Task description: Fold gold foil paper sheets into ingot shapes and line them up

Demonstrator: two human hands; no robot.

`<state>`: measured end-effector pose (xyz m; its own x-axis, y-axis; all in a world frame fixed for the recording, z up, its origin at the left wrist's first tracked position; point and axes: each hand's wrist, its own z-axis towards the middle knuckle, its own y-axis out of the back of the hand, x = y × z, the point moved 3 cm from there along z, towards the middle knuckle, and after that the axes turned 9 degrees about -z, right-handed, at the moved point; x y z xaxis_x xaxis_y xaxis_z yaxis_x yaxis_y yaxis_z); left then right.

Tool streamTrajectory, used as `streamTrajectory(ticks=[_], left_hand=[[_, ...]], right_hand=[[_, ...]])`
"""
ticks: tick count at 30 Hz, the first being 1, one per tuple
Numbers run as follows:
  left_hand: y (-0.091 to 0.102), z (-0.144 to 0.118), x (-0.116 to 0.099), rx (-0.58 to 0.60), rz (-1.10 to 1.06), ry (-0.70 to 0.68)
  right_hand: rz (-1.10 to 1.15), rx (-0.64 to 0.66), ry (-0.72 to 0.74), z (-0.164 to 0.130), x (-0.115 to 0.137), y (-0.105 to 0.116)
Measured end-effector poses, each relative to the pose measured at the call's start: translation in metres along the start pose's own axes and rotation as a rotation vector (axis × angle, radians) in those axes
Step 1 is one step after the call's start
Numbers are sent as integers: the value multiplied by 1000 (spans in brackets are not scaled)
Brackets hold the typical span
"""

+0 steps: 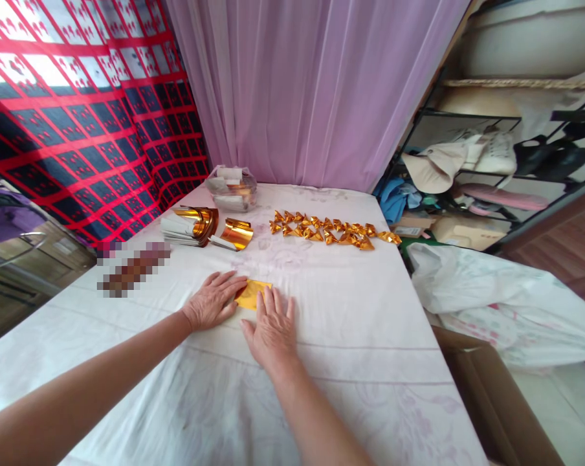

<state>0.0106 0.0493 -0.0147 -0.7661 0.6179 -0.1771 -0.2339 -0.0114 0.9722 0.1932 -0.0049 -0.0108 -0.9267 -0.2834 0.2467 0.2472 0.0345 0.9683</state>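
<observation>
A sheet of gold foil paper (pixel 252 295) lies on the white tablecloth in front of me. My left hand (pixel 213 301) rests at its left edge, fingers stretched out over that side. From the right, my right hand (pixel 273 327) lies flat with spread fingers, its fingertips touching the paper's right part. Beyond my hands stand a curled stack of gold foil sheets (pixel 193 226) and a smaller curled gold piece (pixel 237 234). Several folded gold foil pieces (pixel 321 228) lie in rows at the table's far right.
A clear plastic bag (pixel 231 189) with paper bundles sits at the back of the table. Something blurred out (pixel 133 268) lies at the left edge. Beside the table on the right are a shelf rack (pixel 486 116), a white plastic bag (pixel 506 304) and a cardboard box (pixel 486 388).
</observation>
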Motion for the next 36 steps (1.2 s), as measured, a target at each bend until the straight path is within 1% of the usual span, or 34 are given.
streamTrajectory(ticks=[8,14,22,26,29,36], left_hand=[[-2,-2,-1,-6,-18,6],[1,-2,-6,-28,-50,15],[2,-2,-11,-46,-48,8],[2,-2,-11,-45,-63,5],[1,-1,-10,-68,-82,8],[-2,0,-10,-130,-117,-13]], right_hand=[[-18,44,-18,0,-1,-4],[-68,43,8,-1,-3,-6],[-116,34,1,-1,-5,-17],[-119,44,-28,0,-4,-15],[-128,58,-35,0,-4,-13],[-182,9,-19,-2,-5,-10]])
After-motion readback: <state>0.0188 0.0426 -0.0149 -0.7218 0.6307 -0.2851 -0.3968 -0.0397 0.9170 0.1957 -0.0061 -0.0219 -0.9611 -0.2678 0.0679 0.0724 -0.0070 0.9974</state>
